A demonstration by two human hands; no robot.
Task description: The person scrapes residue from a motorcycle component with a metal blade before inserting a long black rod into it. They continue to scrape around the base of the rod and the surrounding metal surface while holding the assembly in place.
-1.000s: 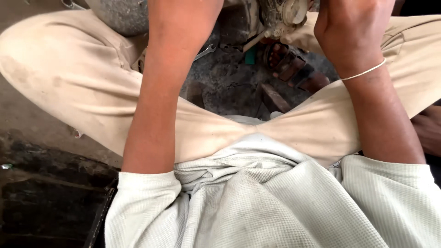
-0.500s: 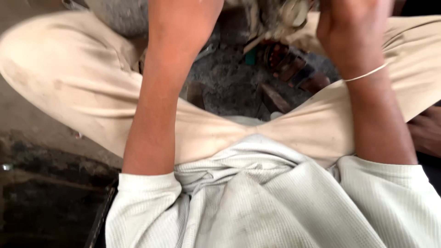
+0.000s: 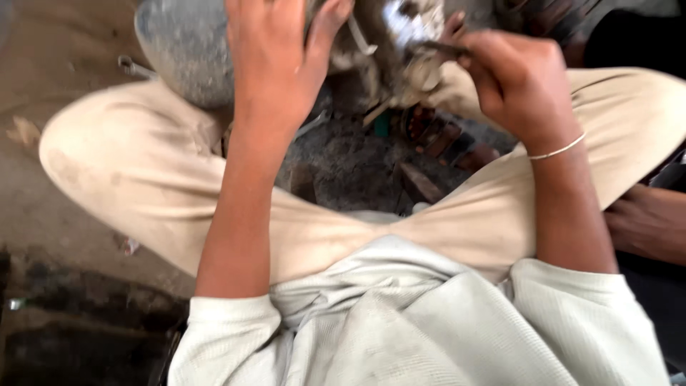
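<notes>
I sit cross-legged on the ground in beige trousers. My left hand (image 3: 282, 61) lies flat, fingers spread, on a grey dusty metal part (image 3: 186, 50) at the top of the view. My right hand (image 3: 511, 82) is closed around a thin dark tool (image 3: 436, 48) whose tip points left at a shiny, dirty metal piece (image 3: 404, 28) beside the grey part. A thin bracelet circles my right wrist.
Between my legs lies dark, greasy ground with scattered small metal parts and reddish-brown pieces (image 3: 443, 143). A wrench end (image 3: 132, 68) shows at the upper left. Another person's hand (image 3: 647, 221) rests at the right edge.
The view has tilted upward, so both hands and the metal part now show fully. My right hand now points the thin tool at the shiny piece.
</notes>
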